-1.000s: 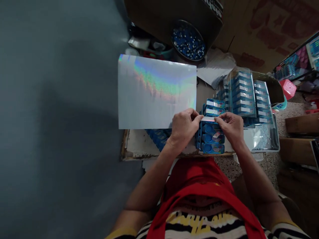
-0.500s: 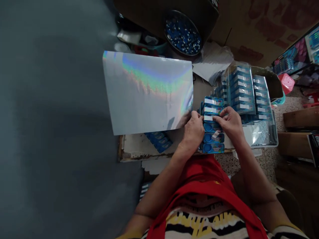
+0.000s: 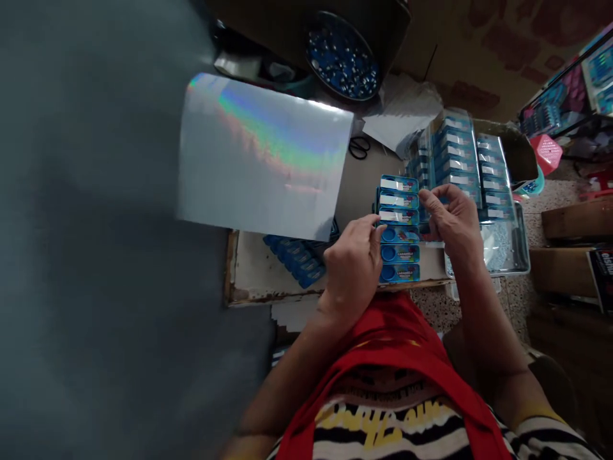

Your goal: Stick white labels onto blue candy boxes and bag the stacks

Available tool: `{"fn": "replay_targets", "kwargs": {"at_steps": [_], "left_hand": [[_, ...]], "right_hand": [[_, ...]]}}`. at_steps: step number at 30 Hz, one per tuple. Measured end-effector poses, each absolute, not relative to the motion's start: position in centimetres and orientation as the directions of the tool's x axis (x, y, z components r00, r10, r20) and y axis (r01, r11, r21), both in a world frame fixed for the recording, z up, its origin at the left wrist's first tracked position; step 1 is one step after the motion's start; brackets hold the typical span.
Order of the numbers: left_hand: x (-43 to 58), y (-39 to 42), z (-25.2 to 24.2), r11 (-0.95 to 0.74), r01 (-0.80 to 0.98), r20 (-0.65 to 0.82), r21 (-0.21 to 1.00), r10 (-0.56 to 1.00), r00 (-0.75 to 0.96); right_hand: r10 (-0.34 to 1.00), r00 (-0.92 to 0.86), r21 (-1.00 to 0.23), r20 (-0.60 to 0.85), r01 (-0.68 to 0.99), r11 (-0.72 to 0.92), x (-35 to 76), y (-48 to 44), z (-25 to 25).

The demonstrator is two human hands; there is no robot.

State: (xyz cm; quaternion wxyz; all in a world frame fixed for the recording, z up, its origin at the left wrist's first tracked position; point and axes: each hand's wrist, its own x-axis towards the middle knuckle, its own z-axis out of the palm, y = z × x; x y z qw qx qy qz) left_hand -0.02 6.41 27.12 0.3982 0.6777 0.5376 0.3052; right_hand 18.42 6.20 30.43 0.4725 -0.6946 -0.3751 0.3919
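A column of small blue cases (image 3: 400,254) lies on the table in front of me, its upper cases bearing white strips (image 3: 393,200). My left hand (image 3: 353,259) is at the column's left edge beside the third and fourth cases. Its thumb and forefinger are bent close together; whatever they pinch is too small to make out. My right hand (image 3: 454,220) is at the right edge near the second case, fingers curled and thumb tip against them. What it holds, if anything, is hidden. A shiny holographic sheet (image 3: 268,166) rises left of the column.
Clear-wrapped stacks of blue cases (image 3: 454,150) stand at right, beside a clear plastic tray (image 3: 522,255). A bowl of blue and silver pieces (image 3: 342,57) is at the back. Scissor handles (image 3: 359,147) show beside the sheet. More blue cases (image 3: 294,259) lie under its lower edge.
My right hand has drawn off the third case to the right edge. A small white scrap on the fifth case is gone from there. The third case's strip now lies uncovered.
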Motion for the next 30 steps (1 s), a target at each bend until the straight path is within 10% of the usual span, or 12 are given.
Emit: {"fn": "replay_targets", "kwargs": {"at_steps": [11,22,30], "left_hand": [[-1.3,6.4,27.1,0.437,0.020,-0.409,0.899,0.823,0.394],[-2.3,10.8,26.9,0.118,0.358,-0.302,0.926,0.801,0.517],[-2.3,10.7,25.5,0.245,0.328,-0.391,0.912,0.760,0.519]], "right_hand": [[0.915,0.329,-0.955,-0.231,0.103,-0.278,17.2,4.7,30.6],[0.871,0.484,-0.909,-0.082,0.322,-0.264,16.1,3.5,27.6],[0.884,0.460,-0.868,-0.079,0.404,-0.288,16.1,3.7,27.3]]}}
